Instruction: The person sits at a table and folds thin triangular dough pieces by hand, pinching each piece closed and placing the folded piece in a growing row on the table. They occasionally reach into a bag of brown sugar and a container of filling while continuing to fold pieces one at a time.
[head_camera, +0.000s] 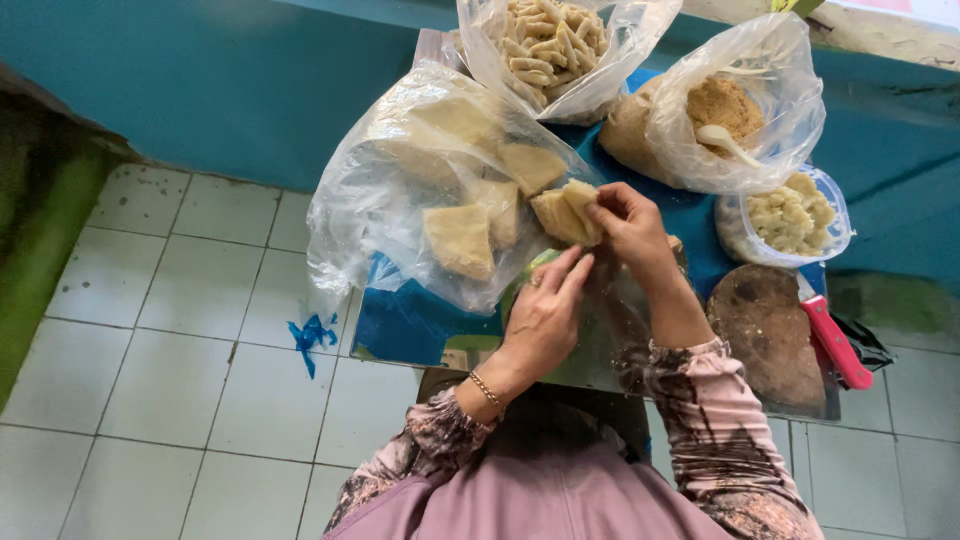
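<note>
Centre frame: right hand (628, 222) pinched a pale tofu piece (563, 213) just outside clear bag (430, 190), lifted for handling. Left hand (548, 305) beneath, fingers loosely extended, empty, steadying. Pink-handled knife (835, 342) at right.

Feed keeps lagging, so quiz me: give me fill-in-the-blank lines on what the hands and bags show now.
1. The right hand pinches a pale ____-shaped food piece.
2. The left hand's wrist wears a thin ____.
3. The white plastic spoon lies in a clear plastic bag of brown ____.

Missing words: wedge; bracelet; crumbs
</note>
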